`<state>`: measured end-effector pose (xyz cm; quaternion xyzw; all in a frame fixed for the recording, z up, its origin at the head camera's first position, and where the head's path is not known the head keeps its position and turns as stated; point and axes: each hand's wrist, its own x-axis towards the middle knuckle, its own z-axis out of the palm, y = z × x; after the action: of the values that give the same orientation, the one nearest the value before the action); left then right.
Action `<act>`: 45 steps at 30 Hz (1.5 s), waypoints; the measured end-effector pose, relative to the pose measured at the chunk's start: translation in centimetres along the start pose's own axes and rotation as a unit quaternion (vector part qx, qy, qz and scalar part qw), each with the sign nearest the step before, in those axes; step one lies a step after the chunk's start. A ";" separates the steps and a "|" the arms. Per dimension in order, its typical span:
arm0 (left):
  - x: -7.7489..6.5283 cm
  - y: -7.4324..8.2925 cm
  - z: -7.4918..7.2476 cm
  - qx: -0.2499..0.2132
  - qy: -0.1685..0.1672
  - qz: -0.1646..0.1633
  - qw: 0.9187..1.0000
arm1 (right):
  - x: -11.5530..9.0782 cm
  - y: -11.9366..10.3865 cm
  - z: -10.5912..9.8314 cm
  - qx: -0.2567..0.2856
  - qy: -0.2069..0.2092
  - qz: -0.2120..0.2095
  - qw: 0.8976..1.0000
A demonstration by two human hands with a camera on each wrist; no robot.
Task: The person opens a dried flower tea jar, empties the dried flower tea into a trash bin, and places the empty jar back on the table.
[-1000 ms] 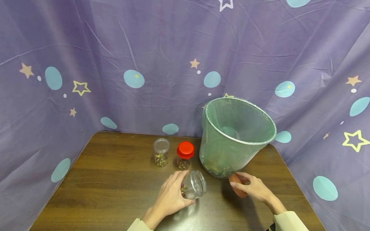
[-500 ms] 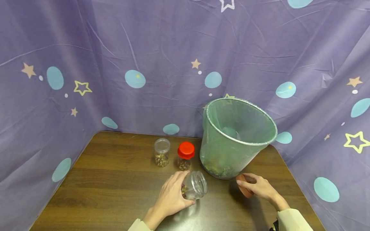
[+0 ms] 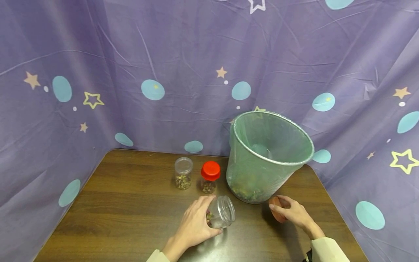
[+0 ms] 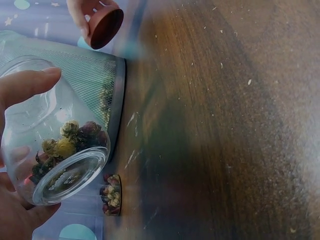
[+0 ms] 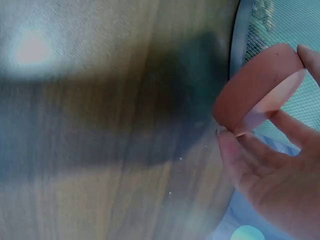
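My left hand (image 3: 194, 223) grips a clear jar (image 3: 220, 213), thumb and fingers around its sides. The jar lies tilted with its open mouth toward the right, and dried flower buds (image 4: 65, 145) rest near its base in the left wrist view. To the right, my right hand (image 3: 294, 214) pinches a round reddish-brown lid (image 3: 277, 209) by its edge, just in front of the bin's base. In the right wrist view the lid (image 5: 262, 82) is held on edge over the table, its hollow side facing my palm.
A green mesh bin (image 3: 258, 174) with a clear liner and plant bits at its bottom stands at the back right. Behind the held jar stand a red-lidded jar (image 3: 210, 174) and a clear-lidded jar (image 3: 183, 174), both with dried buds. A purple curtain (image 3: 183, 54) surrounds the wooden table (image 3: 124, 211).
My right hand has shifted slightly to the right with the lid. The jar in my left hand has dipped a little; both grips are unchanged.
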<state>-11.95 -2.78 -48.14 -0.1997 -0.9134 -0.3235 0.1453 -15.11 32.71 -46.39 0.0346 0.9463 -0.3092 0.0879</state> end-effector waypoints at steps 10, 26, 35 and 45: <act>0.0 0.0 0.2 -0.001 0.006 0.008 1.000 | 0.2 0.3 1.2 -0.001 0.015 -0.018 1.000; -0.1 0.1 0.3 0.006 0.010 0.008 1.000 | 0.3 0.3 2.2 -0.015 0.035 -0.017 0.999; 0.1 0.1 0.2 -0.005 0.013 0.007 1.000 | 0.3 0.3 2.3 -0.017 0.029 -0.021 0.999; 0.2 0.2 0.1 -0.018 0.014 0.008 1.000 | 0.1 0.2 2.9 -0.044 0.033 -0.031 0.998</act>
<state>-12.09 -2.49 -48.05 -0.2047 -0.9039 -0.3413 0.1566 -14.73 31.12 -48.82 0.0113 0.9619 -0.2688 0.0480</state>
